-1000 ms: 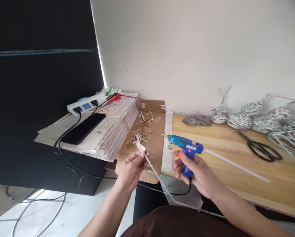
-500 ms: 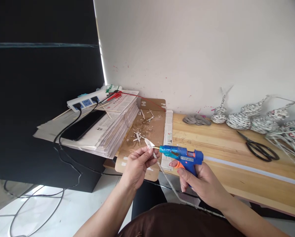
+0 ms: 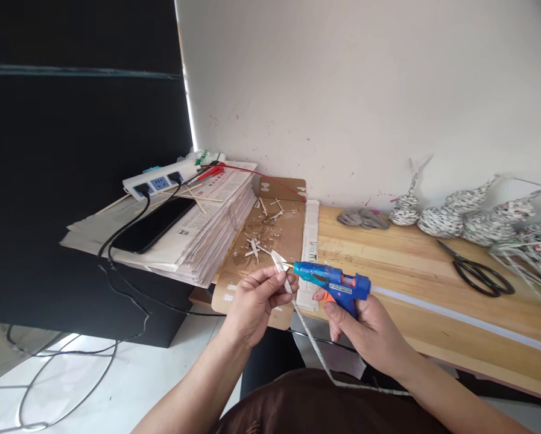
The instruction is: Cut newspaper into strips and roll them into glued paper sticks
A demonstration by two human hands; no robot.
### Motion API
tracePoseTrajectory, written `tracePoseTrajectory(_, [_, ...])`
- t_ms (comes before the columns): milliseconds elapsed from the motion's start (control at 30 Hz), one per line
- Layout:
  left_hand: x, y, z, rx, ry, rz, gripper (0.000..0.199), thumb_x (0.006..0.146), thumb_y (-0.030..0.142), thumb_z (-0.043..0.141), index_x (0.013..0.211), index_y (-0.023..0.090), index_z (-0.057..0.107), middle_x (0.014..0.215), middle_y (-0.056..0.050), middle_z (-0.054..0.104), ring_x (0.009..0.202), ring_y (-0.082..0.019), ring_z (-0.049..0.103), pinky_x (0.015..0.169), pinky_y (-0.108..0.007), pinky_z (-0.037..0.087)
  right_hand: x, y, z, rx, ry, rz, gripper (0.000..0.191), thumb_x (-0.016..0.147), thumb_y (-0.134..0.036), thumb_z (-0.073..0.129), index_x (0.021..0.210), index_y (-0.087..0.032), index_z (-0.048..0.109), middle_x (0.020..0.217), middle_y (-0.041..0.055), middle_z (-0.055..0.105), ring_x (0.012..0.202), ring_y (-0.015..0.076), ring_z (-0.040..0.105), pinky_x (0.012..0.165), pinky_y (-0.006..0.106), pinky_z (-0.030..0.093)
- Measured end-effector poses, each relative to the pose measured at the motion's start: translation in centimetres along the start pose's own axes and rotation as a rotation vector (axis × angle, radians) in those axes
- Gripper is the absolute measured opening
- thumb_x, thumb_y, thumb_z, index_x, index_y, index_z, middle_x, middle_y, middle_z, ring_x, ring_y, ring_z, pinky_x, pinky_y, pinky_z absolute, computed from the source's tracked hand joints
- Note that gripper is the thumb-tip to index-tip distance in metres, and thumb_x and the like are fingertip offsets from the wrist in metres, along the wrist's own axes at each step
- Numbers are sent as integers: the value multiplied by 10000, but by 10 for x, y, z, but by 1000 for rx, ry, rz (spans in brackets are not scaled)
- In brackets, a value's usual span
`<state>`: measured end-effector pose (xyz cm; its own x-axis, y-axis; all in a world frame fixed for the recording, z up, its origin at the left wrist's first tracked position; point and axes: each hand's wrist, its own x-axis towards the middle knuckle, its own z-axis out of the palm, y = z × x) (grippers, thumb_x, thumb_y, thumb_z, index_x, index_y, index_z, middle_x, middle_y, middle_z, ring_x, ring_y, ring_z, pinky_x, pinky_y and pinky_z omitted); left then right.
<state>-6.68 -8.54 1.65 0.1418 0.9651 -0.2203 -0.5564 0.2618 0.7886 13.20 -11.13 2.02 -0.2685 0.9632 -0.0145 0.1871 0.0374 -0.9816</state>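
Between the thumb and fingers of my left hand is pinched a thin rolled newspaper strip, its flat pointed end sticking up above the fingertips. The strip's long tail hangs down and bends across my lap. My right hand grips the handle of a blue glue gun, with a finger by its orange trigger. A white glue stick runs out of the gun's back. The nozzle meets the strip's pointed end; whether glue is coming out is too small to tell.
A stack of newspapers at left bears a phone and a power strip. Paper scraps lie on a cardboard sheet. Black scissors and woven paper gourds are on the wooden table at right.
The strip's pointed end has turned slightly and shifted a little right in my left hand. The glue gun has moved slightly up, its nozzle still at that end.
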Motion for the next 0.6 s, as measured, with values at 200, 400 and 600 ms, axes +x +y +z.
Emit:
tracePoseTrajectory(200, [1,0,-3,9,4,-6,211,712,261,774,851,118,706,792,-65,710,702,-128,678,626,-182,550,1,3,-1,-128,-5,-41,221,891,-421,568,970,-221,621,563,-29,589,521,137,580,522,242,472])
tracePoseTrajectory(400, [2,1,-5,-12,8,-3,194,719,243,769,855,122,700,826,-60,704,750,-144,690,617,-175,555,2,1,-3,-166,34,-34,231,894,-424,562,956,-212,627,568,-20,592,509,143,579,519,255,473])
tracePoseTrajectory(600, [3,1,-5,-9,33,-8,204,700,242,784,849,127,703,783,-60,710,725,-143,694,612,-177,558,2,0,0,-137,-3,-56,199,894,-408,569,938,-225,630,563,-27,591,517,140,576,523,250,470])
